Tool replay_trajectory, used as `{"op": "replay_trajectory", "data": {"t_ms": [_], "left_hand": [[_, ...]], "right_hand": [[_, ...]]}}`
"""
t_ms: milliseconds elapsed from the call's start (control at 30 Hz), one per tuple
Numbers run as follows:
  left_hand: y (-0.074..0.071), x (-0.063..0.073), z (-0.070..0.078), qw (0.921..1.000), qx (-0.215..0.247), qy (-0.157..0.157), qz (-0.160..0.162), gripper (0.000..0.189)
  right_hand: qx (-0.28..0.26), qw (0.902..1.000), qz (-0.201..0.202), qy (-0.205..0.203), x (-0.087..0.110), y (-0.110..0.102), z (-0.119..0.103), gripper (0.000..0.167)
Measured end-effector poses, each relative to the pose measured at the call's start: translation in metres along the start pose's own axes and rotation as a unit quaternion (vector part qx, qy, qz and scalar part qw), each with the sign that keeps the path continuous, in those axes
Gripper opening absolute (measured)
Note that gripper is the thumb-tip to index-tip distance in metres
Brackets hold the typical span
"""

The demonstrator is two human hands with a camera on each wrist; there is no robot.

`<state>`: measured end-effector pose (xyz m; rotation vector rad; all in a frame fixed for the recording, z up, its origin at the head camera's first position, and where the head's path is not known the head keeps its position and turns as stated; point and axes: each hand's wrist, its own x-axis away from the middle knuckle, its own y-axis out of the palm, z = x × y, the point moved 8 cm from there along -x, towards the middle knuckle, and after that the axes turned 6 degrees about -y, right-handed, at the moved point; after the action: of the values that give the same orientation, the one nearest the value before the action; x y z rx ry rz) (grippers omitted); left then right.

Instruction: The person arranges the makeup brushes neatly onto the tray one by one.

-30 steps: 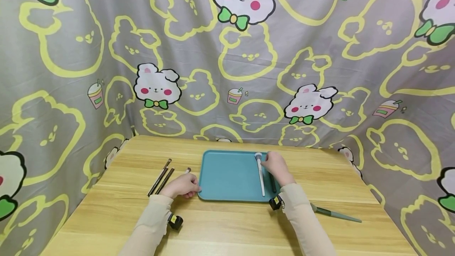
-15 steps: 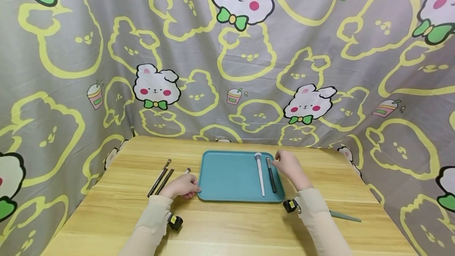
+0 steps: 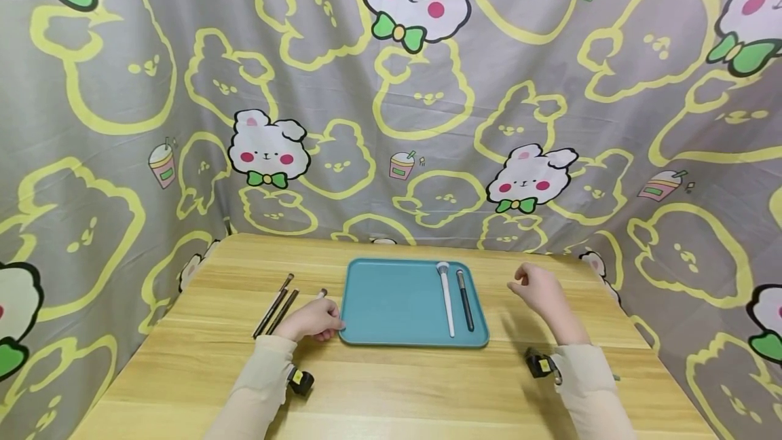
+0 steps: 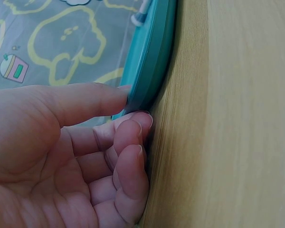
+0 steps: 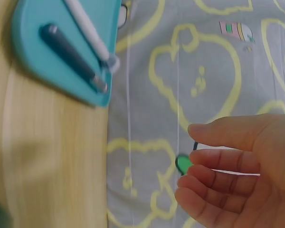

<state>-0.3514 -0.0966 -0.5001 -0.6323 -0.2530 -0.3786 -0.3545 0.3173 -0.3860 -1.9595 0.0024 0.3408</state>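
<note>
Hanging behind everything: a grey cartoon-print cloth (image 3: pixel 427 175). Wood-grain desk (image 3: pixel 397 392) below. Teal tray (image 3: pixel 391 304) flat on it. Left grip (image 3: pixel 313 320) pinches the tray's left edge close to the near corner, thumb on rim, fingers curled. Right grip (image 3: pixel 539 288) clear of the tray's right side, half open, fingers loosely bent, nothing held. In the tray, toward its right: white brush (image 3: pixel 447 301) and shorter dark brush (image 3: pixel 467 304), nearly parallel, apart. Slim dark brushes (image 3: pixel 271 314) on the desk, left; one pale-handled brush (image 3: pixel 322 293) partly behind the left hand. Judgement: for tidy placing, steady the rim lightly, since pressing hard could tip it; lower handles full length, release before lifting away, leave gaps.
</note>
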Motion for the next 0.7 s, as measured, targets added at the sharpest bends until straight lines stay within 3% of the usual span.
{"op": "replay_trajectory", "data": {"t_ms": [267,700], "left_hand": [[0.0,-0.001,-0.002,1.0,0.0,-0.002,-0.002,0.027],[0.001,-0.001,-0.002,1.0,-0.001,-0.003,-0.003,0.027]], "right_hand": [[-0.01,0.9998,-0.002,0.02,0.026,-0.014,0.033,0.021],[0.023,0.9992,-0.01,0.03,0.062,-0.025,0.067,0.021]]}}
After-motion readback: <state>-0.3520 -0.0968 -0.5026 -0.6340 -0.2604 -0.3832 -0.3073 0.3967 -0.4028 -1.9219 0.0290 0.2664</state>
